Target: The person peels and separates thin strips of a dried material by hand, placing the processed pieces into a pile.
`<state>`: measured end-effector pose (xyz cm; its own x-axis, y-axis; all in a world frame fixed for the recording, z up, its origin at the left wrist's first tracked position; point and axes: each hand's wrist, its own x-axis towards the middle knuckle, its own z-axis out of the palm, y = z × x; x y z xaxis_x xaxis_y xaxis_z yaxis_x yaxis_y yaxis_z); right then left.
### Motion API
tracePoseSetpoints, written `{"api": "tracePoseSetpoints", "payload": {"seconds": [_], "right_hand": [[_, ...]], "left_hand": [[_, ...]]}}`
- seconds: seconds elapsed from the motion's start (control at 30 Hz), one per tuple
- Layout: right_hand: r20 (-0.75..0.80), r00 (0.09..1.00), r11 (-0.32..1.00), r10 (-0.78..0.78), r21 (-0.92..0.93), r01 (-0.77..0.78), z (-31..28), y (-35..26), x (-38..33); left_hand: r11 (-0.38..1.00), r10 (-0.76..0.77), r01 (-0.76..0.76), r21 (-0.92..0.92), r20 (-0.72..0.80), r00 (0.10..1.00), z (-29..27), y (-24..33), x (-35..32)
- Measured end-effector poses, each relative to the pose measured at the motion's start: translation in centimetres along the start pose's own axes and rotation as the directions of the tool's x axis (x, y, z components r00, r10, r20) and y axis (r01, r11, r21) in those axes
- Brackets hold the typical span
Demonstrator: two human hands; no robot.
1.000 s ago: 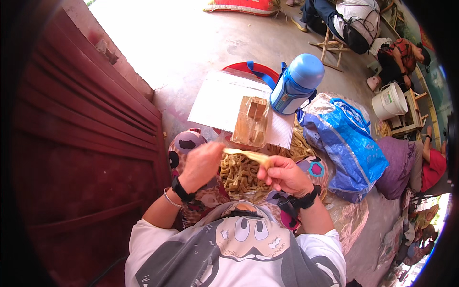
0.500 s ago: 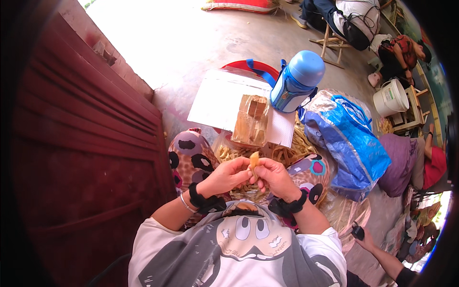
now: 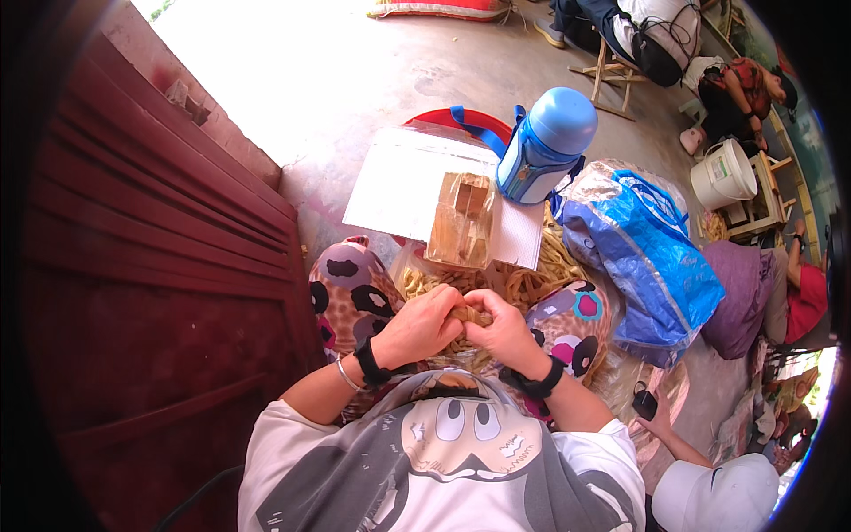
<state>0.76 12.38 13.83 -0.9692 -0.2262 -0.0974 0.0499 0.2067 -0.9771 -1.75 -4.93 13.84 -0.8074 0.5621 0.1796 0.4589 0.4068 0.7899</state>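
Over my lap, my left hand [image 3: 422, 326] and my right hand [image 3: 507, 337] meet with bent fingers, both closed on a short tan husk-like strip [image 3: 474, 316]. Only part of that strip shows; the fingers cover the rest. Beneath and beyond the hands lies a heap of similar pale dried strips [image 3: 554, 252]. Just past my fingertips stands a wooden block [image 3: 461, 226] wrapped in clear plastic, apart from both hands.
White papers [image 3: 390, 182] rest over a red basin [image 3: 443, 117], beside a blue bottle [image 3: 558, 133]. A blue woven bag [image 3: 647, 266] sits to the right. A maroon door [image 3: 168, 275] fills the left. At lower right, another person's hand [image 3: 658, 415] holds something small and black.
The strip's upright tip has been turned down and now lies crosswise between my closer-curled fingers. At lower right, a white cap has come into view and the other person's hand has moved left.
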Motion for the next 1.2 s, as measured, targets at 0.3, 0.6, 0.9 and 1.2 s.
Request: {"api": "tracePoseSetpoints", "payload": {"seconds": [0.3, 0.6, 0.9, 1.2], "right_hand": [[0.394, 0.893, 0.837, 0.216, 0.397, -0.378, -2.3, -0.1, -0.1], [0.450, 0.848, 0.700, 0.280, 0.509, -0.501, -2.0, 0.9, 0.0], [0.345, 0.908, 0.823, 0.237, 0.426, -0.376, -1.5, 1.1, 0.1], [0.457, 0.797, 0.813, 0.395, 0.231, -0.535, -4.1, -0.9, 0.7]], "left_hand": [[0.997, 0.032, -0.019, 0.081, -0.162, 0.986, -0.5, 0.2, 0.2], [0.955, 0.089, -0.065, 0.290, -0.069, 0.994, -0.6, 1.1, -0.7], [0.935, 0.094, -0.048, 0.352, -0.115, 0.989, 0.3, 0.3, -1.0], [0.856, -0.330, 0.381, -0.349, 0.198, 0.923, -1.5, -0.8, -0.6]]}}
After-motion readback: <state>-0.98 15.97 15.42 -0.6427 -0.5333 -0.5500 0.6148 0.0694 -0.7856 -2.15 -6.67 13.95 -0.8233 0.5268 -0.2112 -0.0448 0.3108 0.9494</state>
